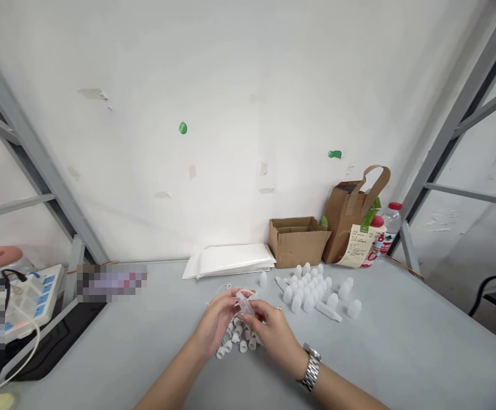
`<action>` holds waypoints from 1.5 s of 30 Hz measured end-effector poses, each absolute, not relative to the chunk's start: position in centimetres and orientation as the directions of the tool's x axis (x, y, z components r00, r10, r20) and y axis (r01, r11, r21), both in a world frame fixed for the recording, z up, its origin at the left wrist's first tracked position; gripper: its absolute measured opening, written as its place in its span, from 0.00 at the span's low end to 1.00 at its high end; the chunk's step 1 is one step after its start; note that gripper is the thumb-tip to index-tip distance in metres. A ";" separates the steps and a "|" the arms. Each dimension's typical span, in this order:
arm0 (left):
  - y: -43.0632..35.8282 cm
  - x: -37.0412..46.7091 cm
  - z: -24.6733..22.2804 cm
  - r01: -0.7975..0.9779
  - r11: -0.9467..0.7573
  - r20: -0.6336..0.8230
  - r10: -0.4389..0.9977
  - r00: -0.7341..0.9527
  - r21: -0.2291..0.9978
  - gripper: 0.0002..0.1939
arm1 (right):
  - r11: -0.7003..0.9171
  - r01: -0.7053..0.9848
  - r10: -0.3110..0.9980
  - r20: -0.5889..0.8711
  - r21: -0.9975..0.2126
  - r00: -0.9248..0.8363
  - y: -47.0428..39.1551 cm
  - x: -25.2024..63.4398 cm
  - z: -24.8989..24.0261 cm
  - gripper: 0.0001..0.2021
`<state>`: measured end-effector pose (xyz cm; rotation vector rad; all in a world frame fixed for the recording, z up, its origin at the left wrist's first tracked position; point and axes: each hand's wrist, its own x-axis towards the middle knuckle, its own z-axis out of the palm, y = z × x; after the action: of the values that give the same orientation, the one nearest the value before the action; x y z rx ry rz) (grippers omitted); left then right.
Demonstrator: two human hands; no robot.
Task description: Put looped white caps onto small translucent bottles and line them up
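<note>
A small translucent plastic bottle (246,306) is held tilted between my two hands, above the grey table. My left hand (217,322) has its fingers closed around the bottle's upper end, where a thin white loop shows. With thumb and fingers pinched, my right hand (273,330) grips the lower part of the bottle. Below both hands lies a loose pile of small white caps (243,345), partly hidden by the fingers. To the right stand several frosted white bottles (307,287) in a tight cluster, with a few lying on their sides.
White flat packets (234,259) lie against the wall beside an open cardboard box (296,247). A brown paper bag (341,219) and a red-capped bottle (390,228) stand at the back right. At the left are a power strip (38,302) with cables and a black flat panel (55,347).
</note>
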<state>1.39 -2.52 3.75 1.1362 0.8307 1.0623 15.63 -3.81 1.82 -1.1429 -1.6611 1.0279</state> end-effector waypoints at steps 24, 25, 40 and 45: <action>-3.0 1.7 4.1 -0.429 0.188 -0.038 0.942 0.333 0.883 0.09 | 0.201 0.158 0.961 0.164 -0.967 -0.223 -3.6 15.7 2.0 0.10; -3.0 1.7 4.2 -0.430 0.185 -0.036 0.943 0.332 0.883 0.09 | 0.240 0.206 0.957 0.195 -0.949 -0.213 -3.7 15.8 2.2 0.09; -3.0 1.8 4.1 -0.484 0.200 -0.034 0.943 0.331 0.852 0.12 | 0.035 -0.054 0.957 0.049 -0.998 -0.286 -3.6 15.7 2.8 0.14; -2.7 1.9 3.5 -0.538 0.320 -0.142 0.927 0.346 0.780 0.13 | -0.132 -0.283 0.923 -0.013 -0.950 -0.386 -3.4 15.7 3.1 0.15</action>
<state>1.91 -2.71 3.50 0.7037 0.6578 1.0598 15.68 -3.40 3.06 -0.8161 -1.2018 1.6755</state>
